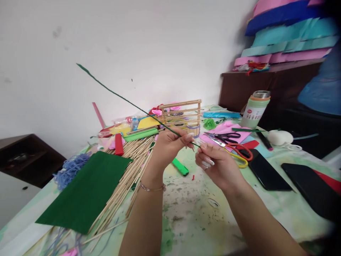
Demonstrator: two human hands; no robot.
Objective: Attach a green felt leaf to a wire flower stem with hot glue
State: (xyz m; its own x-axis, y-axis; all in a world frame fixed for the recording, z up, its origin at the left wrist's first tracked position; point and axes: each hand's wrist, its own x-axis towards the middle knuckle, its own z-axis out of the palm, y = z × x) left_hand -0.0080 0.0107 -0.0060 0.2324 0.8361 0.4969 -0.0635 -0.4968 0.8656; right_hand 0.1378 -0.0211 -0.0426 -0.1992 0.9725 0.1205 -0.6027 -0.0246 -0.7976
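Observation:
A long thin stick wrapped in dark green paper (125,99) slants up to the left, its far end a loose pointed tip of paper. My left hand (172,145) is closed on the stick near its lower end, thumb and forefinger pinching it. At the lower end itself, my right hand (213,160) pinches with thumb and fingertips. Both hands are close together above the table. Beneath them lies a bright green box cutter (180,167). Left of my wrist are a dark green sheet (87,188) and many thin wooden sticks (119,192).
Orange-and-yellow scissors (239,153), black scissors (226,137) and a dark phone (268,170) lie on the right. A bottle (255,110) stands behind them. At the back is a small stick rack (181,113). Blue yarn (71,170) lies left.

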